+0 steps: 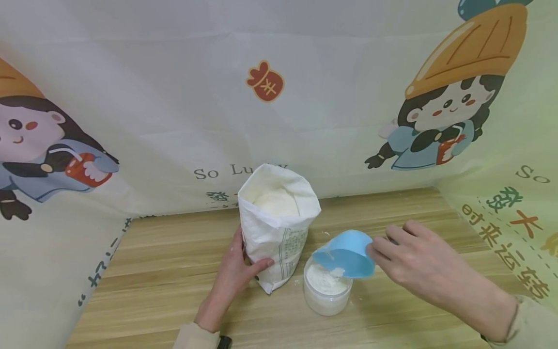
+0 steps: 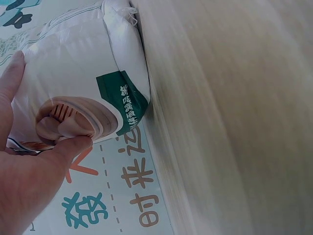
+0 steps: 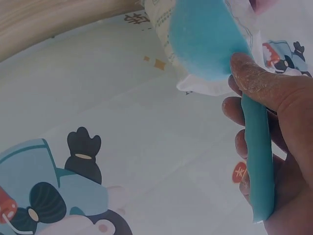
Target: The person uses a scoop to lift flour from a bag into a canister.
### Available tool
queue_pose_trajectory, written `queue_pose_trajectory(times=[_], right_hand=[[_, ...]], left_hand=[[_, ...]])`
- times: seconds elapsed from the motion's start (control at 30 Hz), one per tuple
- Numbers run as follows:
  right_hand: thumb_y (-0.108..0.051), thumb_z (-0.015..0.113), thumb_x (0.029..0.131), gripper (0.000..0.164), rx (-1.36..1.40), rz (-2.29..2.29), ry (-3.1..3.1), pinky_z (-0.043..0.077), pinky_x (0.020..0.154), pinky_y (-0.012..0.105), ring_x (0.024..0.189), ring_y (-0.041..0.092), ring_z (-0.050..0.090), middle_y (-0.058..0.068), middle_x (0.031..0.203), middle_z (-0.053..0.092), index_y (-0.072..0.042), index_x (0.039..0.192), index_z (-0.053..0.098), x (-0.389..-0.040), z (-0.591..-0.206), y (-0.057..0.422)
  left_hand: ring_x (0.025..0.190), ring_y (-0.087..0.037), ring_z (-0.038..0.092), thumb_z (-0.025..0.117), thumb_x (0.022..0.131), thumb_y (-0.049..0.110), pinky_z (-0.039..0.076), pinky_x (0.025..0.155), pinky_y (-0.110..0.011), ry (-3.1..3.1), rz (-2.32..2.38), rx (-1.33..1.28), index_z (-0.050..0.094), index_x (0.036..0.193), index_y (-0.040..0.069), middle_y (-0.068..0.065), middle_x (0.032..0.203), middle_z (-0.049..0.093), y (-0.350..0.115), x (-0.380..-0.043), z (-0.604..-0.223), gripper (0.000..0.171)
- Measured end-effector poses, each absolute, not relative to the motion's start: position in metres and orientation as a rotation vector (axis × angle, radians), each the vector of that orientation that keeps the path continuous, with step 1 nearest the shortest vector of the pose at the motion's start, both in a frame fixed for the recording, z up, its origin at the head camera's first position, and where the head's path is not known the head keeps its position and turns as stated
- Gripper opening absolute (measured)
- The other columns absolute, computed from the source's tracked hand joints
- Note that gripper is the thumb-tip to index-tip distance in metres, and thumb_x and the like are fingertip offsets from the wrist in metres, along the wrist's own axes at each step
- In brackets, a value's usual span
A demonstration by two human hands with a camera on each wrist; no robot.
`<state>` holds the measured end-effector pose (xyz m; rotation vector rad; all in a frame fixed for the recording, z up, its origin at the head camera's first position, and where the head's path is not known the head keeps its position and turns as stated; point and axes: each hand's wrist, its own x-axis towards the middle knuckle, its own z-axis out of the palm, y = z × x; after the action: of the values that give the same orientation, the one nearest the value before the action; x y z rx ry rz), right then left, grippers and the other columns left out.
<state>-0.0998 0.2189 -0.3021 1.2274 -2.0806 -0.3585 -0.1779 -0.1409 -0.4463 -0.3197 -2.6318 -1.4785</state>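
An open white bag of flour [image 1: 285, 247] stands upright on the table, pale powder visible inside its mouth. My left hand [image 1: 237, 266] grips the bag low on its left side, thumb across the front; the left wrist view shows the bag's printed face [image 2: 68, 73]. In my right hand [image 1: 418, 259] is a blue scoop [image 1: 348, 247], held by its handle [image 3: 258, 161]. The scoop is tipped over a clear round jar [image 1: 327, 300], its lip close above the white powder [image 1: 327, 281] that fills the jar nearly to the rim. Some powder clings to the scoop's lip.
The wooden table [image 1: 165, 271] is bordered by a pale printed backdrop [image 1: 183, 97] with cartoon figures, at the back and both sides. Small specks of powder lie on the wood around the jar. The bag stands close to the back wall.
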Motion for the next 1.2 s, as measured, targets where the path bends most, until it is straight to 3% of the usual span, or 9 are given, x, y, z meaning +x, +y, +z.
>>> queue_pose_trajectory(times=[0.2, 0.7, 0.9, 1.2], right_hand=[[-0.003, 0.013, 0.111, 0.055, 1.233, -0.376, -2.047, 0.031, 0.056, 0.030, 0.065, 0.021, 0.040, 0.004, 0.079, 0.048, -0.002, 0.089, 0.063, -0.100, -0.302, 0.218], [-0.004, 0.008, 0.112, 0.062, 1.221, -0.378, -2.068, 0.035, 0.058, 0.030, 0.069, 0.021, 0.043, 0.004, 0.082, 0.051, -0.003, 0.090, 0.065, -0.100, -0.307, 0.219], [-0.003, 0.026, 0.107, 0.046, 1.219, -0.323, -2.090, 0.038, 0.058, 0.032, 0.071, 0.022, 0.046, 0.005, 0.086, 0.057, -0.002, 0.094, 0.069, -0.101, -0.309, 0.224], [-0.038, 0.020, 0.114, 0.063, 1.084, -0.148, -2.136, 0.046, 0.055, 0.036, 0.075, 0.022, 0.059, -0.001, 0.090, 0.068, -0.009, 0.098, 0.074, -0.103, -0.322, 0.239]], left_hand=[[0.141, -0.041, 0.046, 0.093, 0.078, 0.018, 0.037, 0.117, -0.054, -2.635, -1.468, -0.314, 0.021, 0.162, 0.002, -0.026, 0.153, 0.047, -0.141, -0.178, -0.446, 0.112], [0.140, -0.042, 0.047, 0.093, 0.078, 0.018, 0.037, 0.117, -0.055, -2.635, -1.489, -0.312, 0.021, 0.162, 0.004, -0.026, 0.153, 0.047, -0.140, -0.178, -0.445, 0.111], [0.141, -0.041, 0.046, 0.093, 0.078, 0.018, 0.037, 0.117, -0.055, -2.631, -1.482, -0.329, 0.022, 0.161, 0.004, -0.025, 0.153, 0.047, -0.140, -0.178, -0.446, 0.110], [0.143, -0.041, 0.044, 0.092, 0.079, 0.019, 0.035, 0.118, -0.055, -2.633, -1.500, -0.333, 0.020, 0.162, 0.003, -0.025, 0.155, 0.045, -0.141, -0.178, -0.446, 0.110]])
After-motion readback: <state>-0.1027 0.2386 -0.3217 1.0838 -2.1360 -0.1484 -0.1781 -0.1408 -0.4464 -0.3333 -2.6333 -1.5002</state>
